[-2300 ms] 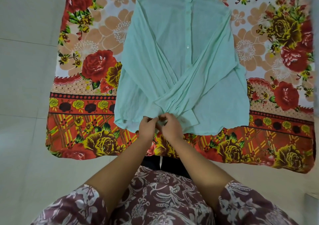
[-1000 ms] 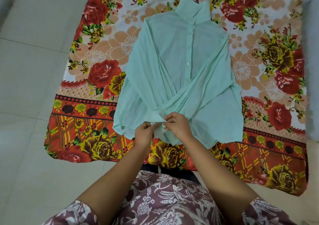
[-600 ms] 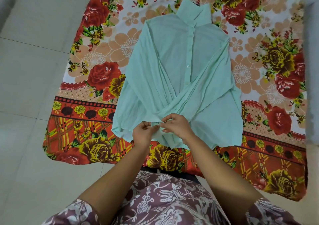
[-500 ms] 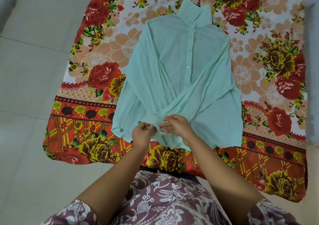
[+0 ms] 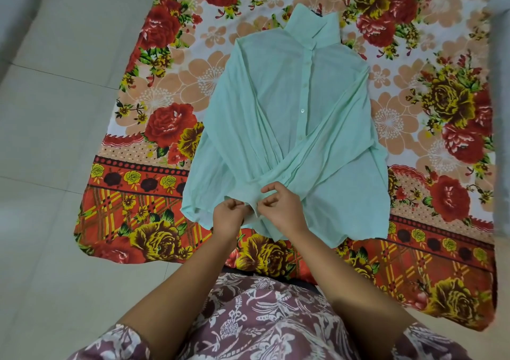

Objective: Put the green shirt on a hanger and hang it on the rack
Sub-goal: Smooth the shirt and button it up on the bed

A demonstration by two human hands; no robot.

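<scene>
Green shirt lies flat on a flowery sheet spread over the pale tiled floor. Its collar points away from the person, and small buttons run down the front. The two long sleeves cross over each other low down. Both hands meet at the near edge of the shirt. The left hand curls its fingers around a bit of the cloth. The right hand pinches the cloth just beside it.

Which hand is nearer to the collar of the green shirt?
Right. The right hand pinches the green shirt near its hem, roughly in line with the collar; the left hand grips it further left.
</scene>
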